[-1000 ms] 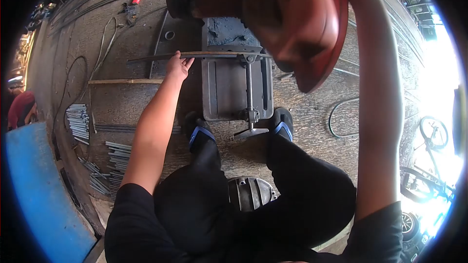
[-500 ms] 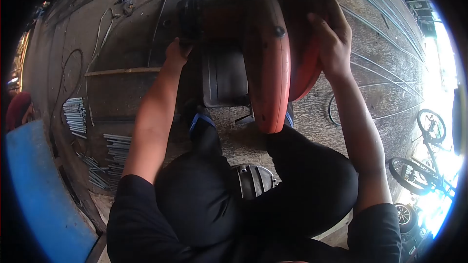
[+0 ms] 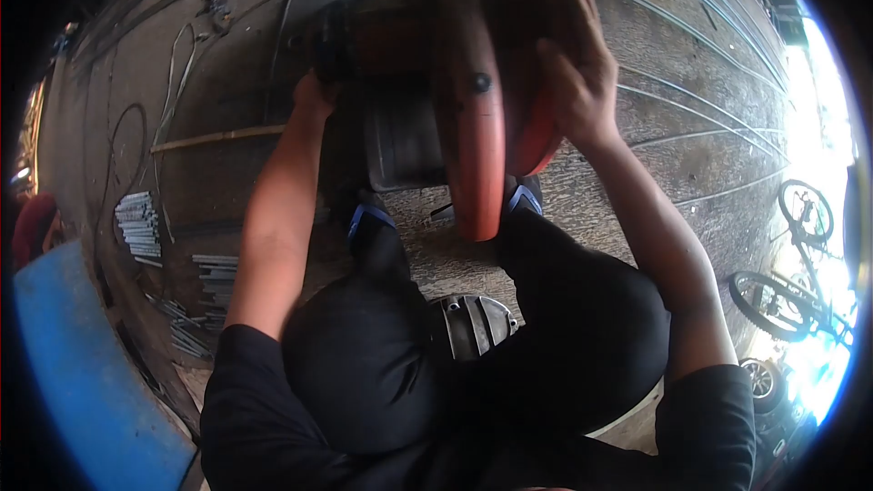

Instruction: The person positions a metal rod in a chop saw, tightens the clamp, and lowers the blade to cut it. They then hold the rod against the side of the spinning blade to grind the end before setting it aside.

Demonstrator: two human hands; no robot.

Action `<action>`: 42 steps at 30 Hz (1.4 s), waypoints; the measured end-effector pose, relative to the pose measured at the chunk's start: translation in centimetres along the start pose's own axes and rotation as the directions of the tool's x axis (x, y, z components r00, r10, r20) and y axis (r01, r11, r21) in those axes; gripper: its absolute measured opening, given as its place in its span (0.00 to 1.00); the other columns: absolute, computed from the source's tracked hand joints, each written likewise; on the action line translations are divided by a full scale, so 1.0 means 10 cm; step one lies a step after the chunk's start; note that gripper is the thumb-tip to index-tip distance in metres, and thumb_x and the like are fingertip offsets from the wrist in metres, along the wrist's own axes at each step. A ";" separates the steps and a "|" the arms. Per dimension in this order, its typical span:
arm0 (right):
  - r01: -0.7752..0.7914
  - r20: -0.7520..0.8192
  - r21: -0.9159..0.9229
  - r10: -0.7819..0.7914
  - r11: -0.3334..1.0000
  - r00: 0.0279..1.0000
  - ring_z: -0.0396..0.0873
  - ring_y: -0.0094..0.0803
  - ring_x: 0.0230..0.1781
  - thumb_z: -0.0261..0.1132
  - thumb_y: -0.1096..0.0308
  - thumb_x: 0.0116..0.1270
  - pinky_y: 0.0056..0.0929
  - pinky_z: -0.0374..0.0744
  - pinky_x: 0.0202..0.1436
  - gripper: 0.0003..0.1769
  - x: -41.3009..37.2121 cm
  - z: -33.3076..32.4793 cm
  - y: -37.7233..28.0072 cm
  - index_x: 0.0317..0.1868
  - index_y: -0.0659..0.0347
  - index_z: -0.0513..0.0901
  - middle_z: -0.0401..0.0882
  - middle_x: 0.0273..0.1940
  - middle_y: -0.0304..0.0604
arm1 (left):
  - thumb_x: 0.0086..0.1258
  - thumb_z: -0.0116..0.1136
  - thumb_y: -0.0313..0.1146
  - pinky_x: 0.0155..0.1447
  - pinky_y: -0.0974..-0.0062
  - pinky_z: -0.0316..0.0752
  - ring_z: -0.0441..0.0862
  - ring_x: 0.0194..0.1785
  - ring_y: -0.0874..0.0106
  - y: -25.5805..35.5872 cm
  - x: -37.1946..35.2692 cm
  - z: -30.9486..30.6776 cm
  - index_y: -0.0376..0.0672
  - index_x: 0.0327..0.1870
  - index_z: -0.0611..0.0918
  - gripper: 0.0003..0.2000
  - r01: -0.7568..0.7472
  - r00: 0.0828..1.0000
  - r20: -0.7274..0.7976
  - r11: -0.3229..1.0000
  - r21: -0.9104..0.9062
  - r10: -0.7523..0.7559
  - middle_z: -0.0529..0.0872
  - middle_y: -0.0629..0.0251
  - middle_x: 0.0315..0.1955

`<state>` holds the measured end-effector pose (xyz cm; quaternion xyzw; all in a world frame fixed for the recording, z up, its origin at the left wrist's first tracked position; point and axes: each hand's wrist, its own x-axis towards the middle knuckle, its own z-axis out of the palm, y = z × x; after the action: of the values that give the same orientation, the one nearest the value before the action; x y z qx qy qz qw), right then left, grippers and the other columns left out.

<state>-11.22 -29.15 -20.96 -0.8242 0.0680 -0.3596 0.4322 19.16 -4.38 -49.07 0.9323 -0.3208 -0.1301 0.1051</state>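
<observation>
I crouch over a chop saw on the ground. Its orange blade guard (image 3: 480,155) is swung down in front of me, and my right hand (image 3: 573,73) grips the saw head at the guard's right side. My left hand (image 3: 312,94) reaches to the left of the dark motor housing (image 3: 359,36), where it rests at the metal rod; the rod itself is mostly hidden behind the saw. The grey saw base (image 3: 400,150) shows under the guard, between my feet.
Bundles of cut metal rods (image 3: 141,225) lie on the ground at the left, near a blue barrel (image 3: 73,373). A wooden stick (image 3: 214,137) and loose wires lie left of the saw. Long rods stretch across the ground at the right. Bicycles (image 3: 800,300) stand far right.
My right hand has pulled the saw head and orange guard down over the base, covering the rod and clamp. My left hand stays at the rod.
</observation>
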 end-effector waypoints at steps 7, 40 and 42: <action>-0.085 -0.026 0.104 0.088 0.991 0.996 0.50 0.49 0.74 0.54 0.85 0.57 0.35 0.62 0.70 0.38 -0.13 -0.04 -0.04 0.70 0.66 0.58 0.47 0.73 0.59 | 0.66 0.55 0.50 0.63 0.63 0.68 0.73 0.63 0.62 1.93 -0.71 -1.17 0.38 0.60 0.73 0.29 -0.283 0.914 -0.021 0.673 0.683 0.405 0.78 0.53 0.57; 0.047 -0.238 0.040 -0.036 0.998 0.971 0.63 0.58 0.66 0.70 0.70 0.43 0.51 0.66 0.66 0.43 -0.44 0.00 0.09 0.64 0.62 0.67 0.60 0.68 0.57 | 0.66 0.58 0.47 0.65 0.70 0.67 0.73 0.63 0.66 2.52 -0.67 -1.10 0.37 0.63 0.68 0.29 -0.262 0.962 0.206 0.399 0.879 0.178 0.77 0.59 0.58; 0.061 -0.231 0.003 -0.059 0.998 0.971 0.64 0.60 0.65 0.70 0.71 0.44 0.51 0.67 0.65 0.42 -0.43 0.01 0.10 0.64 0.63 0.68 0.61 0.67 0.59 | 0.66 0.58 0.47 0.65 0.70 0.68 0.73 0.63 0.66 2.30 -0.66 -1.15 0.37 0.63 0.68 0.30 -0.191 0.981 0.176 0.439 0.878 0.075 0.77 0.59 0.58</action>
<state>-14.09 -27.95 -24.05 -0.7761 0.0911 -0.4663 0.4146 4.59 -16.78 -30.63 0.8117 -0.4188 0.0147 -0.4069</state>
